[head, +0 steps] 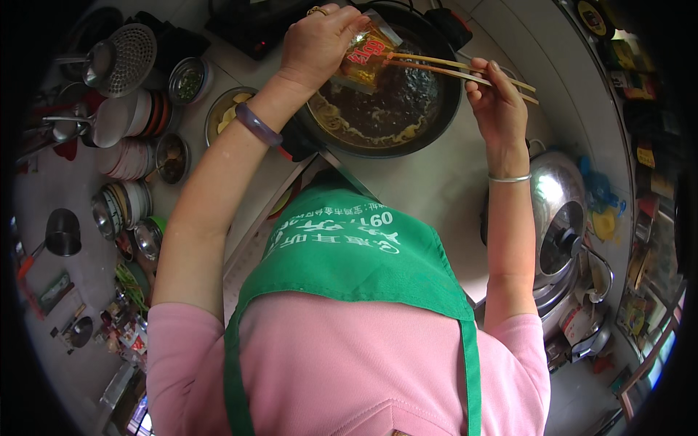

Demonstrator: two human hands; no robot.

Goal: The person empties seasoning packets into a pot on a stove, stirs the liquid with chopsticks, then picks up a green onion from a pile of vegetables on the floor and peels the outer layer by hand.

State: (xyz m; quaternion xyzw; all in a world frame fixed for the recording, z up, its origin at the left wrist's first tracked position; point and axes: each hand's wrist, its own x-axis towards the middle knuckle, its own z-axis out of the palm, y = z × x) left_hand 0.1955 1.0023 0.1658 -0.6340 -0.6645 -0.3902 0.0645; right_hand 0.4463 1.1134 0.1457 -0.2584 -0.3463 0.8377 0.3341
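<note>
My left hand (322, 46) grips a shiny gold food packet (366, 57) with red printing and a clear edge. It holds the packet over a wide black electric pan (406, 151). Dark brown liquid (390, 117) with pale froth along its near side fills the pan. A pair of wooden chopsticks (436, 66) is pinched in my right hand (499, 101), at the right side of the pan. Their reddish-stained tips meet the packet's right side; whether they press on it or only overlap it in view, I cannot tell.
A metal bowl of pale yellow slices (222, 117) stands left of the pan, near a bowl of chopped greens (188, 79). Stacked bowls (131, 111), ladles and a perforated skimmer (126, 59) crowd the left. A large pot with a domed metal lid (556, 191) stands right.
</note>
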